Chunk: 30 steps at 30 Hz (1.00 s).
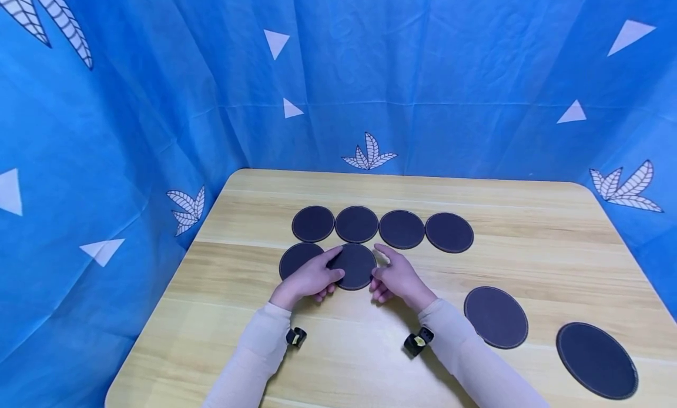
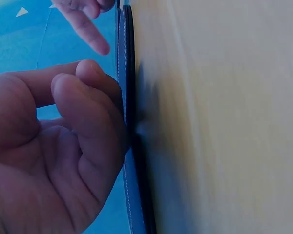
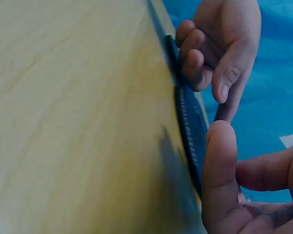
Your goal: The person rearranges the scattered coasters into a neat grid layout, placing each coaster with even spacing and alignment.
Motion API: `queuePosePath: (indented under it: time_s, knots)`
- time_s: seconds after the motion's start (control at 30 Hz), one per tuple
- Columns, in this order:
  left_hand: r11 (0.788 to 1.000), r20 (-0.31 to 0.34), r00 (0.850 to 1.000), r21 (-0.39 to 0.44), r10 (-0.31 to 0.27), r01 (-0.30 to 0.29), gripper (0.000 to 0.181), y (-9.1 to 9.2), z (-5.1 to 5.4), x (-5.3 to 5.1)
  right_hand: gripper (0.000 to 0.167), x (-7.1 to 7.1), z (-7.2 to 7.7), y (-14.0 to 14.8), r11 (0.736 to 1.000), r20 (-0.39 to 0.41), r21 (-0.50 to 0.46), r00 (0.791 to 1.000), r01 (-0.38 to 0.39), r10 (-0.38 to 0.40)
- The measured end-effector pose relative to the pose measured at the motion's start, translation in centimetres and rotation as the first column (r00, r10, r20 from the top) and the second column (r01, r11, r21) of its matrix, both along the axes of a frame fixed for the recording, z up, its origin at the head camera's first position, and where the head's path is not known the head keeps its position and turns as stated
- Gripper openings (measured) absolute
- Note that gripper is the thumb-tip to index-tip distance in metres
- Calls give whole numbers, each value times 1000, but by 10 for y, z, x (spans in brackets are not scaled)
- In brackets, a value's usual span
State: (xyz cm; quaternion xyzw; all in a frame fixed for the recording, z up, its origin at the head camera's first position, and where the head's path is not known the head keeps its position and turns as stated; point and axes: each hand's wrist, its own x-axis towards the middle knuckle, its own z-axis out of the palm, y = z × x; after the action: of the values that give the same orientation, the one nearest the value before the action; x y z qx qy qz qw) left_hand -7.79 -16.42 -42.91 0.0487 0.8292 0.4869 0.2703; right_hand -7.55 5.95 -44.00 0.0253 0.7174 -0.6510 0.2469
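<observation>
A dark round coaster (image 1: 355, 268) with a stitched edge lies flat on the wooden table between both hands. My left hand (image 1: 312, 277) is at its left side, index finger and thumb reaching over its edge, the other fingers loosely bent; it partly covers a second coaster (image 1: 298, 258). My right hand (image 1: 400, 278) is beside the right edge of the middle coaster, index finger stretched forward. Close up in the left wrist view, the bent fingers (image 2: 95, 112) are against the coaster's edge. In the right wrist view, fingers (image 3: 219, 170) stand beside the thin dark rim (image 3: 188, 124).
Behind the hands, several more coasters (image 1: 402, 229) form a row, side by side. Two others lie apart on the right, one coaster (image 1: 496, 317) near the right forearm and another (image 1: 597, 361) near the table's (image 1: 529, 220) right edge. A blue patterned curtain (image 1: 344, 61) hangs around the table.
</observation>
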Motion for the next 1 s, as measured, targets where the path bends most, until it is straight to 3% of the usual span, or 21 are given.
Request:
queuePosePath:
  time_s: [0.2,0.47,0.8,0.9,1.0]
  knots:
    - [996,-42,997,55,-66,69,53,15,8,3,60,5,10,13,999,-72,29,997,19,-17]
    - [986,-77,988,87,-135,142,43,49,17,15,39,23,25,46,985,-212,170,977,40,-3]
    - [974,-70,981,125,-183,190,41,100,16,30,37,50,34,106,954,-239,281,970,106,-37]
    - [969,-63,977,131,-205,212,42,115,16,33,38,59,35,127,935,-244,331,969,125,-43]
    - [961,-55,971,141,-231,237,44,129,16,34,37,70,35,147,900,-263,410,964,151,-42]
